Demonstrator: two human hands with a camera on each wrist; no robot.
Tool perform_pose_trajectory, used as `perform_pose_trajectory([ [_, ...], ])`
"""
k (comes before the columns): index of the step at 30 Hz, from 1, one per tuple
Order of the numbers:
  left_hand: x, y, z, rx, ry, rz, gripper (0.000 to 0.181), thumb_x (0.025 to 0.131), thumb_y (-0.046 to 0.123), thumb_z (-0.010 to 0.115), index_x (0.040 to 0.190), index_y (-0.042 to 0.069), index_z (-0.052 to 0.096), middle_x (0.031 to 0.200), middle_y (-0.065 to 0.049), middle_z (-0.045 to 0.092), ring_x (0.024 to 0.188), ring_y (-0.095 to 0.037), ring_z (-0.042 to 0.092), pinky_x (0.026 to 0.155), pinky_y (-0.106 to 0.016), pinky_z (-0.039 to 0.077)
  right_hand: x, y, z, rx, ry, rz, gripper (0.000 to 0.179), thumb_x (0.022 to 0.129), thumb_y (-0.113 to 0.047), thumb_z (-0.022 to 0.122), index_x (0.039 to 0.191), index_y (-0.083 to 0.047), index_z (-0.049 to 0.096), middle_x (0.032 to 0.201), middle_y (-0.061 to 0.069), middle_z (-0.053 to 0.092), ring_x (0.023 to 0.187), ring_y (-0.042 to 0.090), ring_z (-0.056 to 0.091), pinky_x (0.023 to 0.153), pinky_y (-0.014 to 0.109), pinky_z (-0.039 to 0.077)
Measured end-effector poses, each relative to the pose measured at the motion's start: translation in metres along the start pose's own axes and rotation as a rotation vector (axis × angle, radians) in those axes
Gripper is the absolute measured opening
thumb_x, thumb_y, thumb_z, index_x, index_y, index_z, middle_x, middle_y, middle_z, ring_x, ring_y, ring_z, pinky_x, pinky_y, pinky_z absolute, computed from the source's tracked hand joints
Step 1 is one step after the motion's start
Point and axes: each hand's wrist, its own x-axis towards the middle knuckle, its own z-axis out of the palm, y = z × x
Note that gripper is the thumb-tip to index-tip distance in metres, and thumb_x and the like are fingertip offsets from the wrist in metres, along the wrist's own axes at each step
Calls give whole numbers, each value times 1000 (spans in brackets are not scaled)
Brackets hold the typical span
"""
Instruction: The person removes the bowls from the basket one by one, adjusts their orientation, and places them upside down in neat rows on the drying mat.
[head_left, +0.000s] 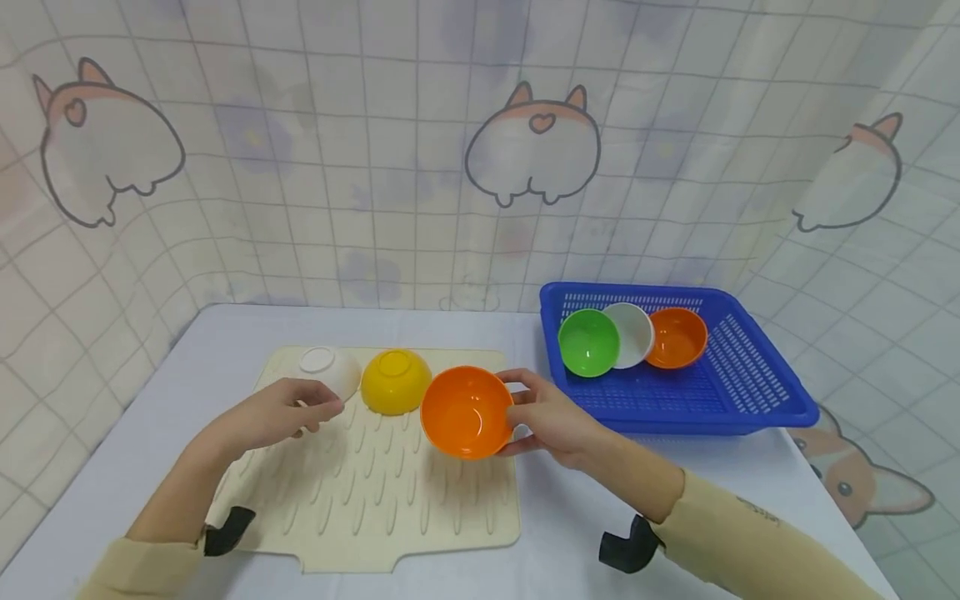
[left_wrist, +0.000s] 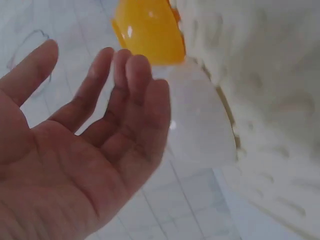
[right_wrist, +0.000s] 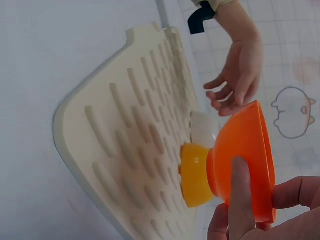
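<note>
Our right hand [head_left: 551, 421] grasps a glossy, round orange bowl [head_left: 463, 413] by its side, tilted mouth toward us above the beige mat [head_left: 360, 529]. Our left hand [head_left: 281, 412] hovers loose near an upside-down white bowl [head_left: 341, 371]; an upside-down yellow bowl [head_left: 395, 385] sits alongside. A blue basket [head_left: 675, 408] holds three more bowls [head_left: 628, 342].

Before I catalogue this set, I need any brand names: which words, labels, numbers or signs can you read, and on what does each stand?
No readable text in any view.
Beige cloth sleeve on the right arm: small dark lettering, too small and blurred to read.
Round, glossy orange bowl in the right hand: no lettering shows.
Rectangular blue plastic basket with slotted sides: no lettering shows.
</note>
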Motion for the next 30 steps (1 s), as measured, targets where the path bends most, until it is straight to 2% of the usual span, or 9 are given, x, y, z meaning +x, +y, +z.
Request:
perform_pose_trajectory([
  [6, 14, 17, 32, -130, -54, 71, 43, 102, 37, 65, 128, 3, 65, 123, -15, 64, 102, -34, 63, 83, -39, 58, 4, 10, 8, 6, 34, 15, 59, 91, 8, 58, 147, -7, 45, 128, 24, 54, 103, 36, 65, 74, 46, 62],
  [12, 24, 23, 58, -379, -143, 125, 53, 103, 31, 64, 143, -2, 51, 139, -24, 53, 119, -43, 57, 90, -42, 59, 3, 19, 11, 11, 40, 35, 60, 90, 7, 57, 146, -7, 46, 125, 24, 53, 101, 36, 65, 74, 46, 62],
  [15, 30, 26, 68, -501, -182, 116, 57, 105, 30, 61, 149, -2, 43, 138, -23, 53, 121, -43, 56, 91, -45, 58, 2, 21, 11, 13, 41, 39, 61, 89, 8, 57, 146, -7, 46, 125, 24, 53, 100, 36, 65, 74, 46, 62],
  [20, 36, 32, 81, -629, -234, 56, 64, 106, 37, 58, 154, 2, 34, 136, -20, 56, 118, -36, 61, 92, -46, 57, 3, 22, 12, 20, 31, 31, 61, 89, 7, 58, 147, -7, 46, 126, 24, 53, 101, 36, 65, 75, 46, 62],
  [25, 39, 35, 86, -720, -256, 5, 73, 107, 40, 54, 159, -1, 22, 148, -25, 45, 118, -36, 62, 94, -46, 56, 4, 22, 14, 30, 23, 34, 60, 89, 7, 58, 147, -7, 46, 125, 23, 53, 101, 35, 64, 75, 46, 62],
  [30, 43, 33, 87, -745, -250, -6, 73, 108, 39, 53, 159, -3, 22, 150, -26, 43, 119, -36, 62, 96, -45, 55, 4, 21, 15, 35, 12, 37, 61, 90, 8, 57, 147, -8, 45, 126, 23, 54, 101, 35, 65, 78, 48, 61],
])
